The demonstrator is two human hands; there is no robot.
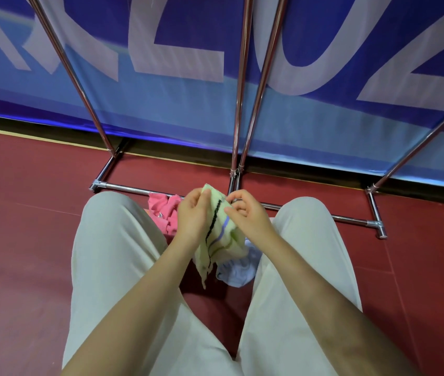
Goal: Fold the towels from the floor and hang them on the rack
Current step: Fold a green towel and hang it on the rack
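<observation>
Both hands, left (192, 217) and right (250, 215), pinch a yellow towel (222, 234) above red floor (25, 240), facing a blue banner (188, 104).

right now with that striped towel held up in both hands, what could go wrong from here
1. The pale yellow striped towel is bunched between the left hand and right hand, its lower end dangling loose; the fold may come out uneven.
2. The pink towel and light blue towel lie on the red floor between the knees, so the dangling end could snag them.
3. The pink towel lies against the chrome rack's base bar and may catch there.
</observation>
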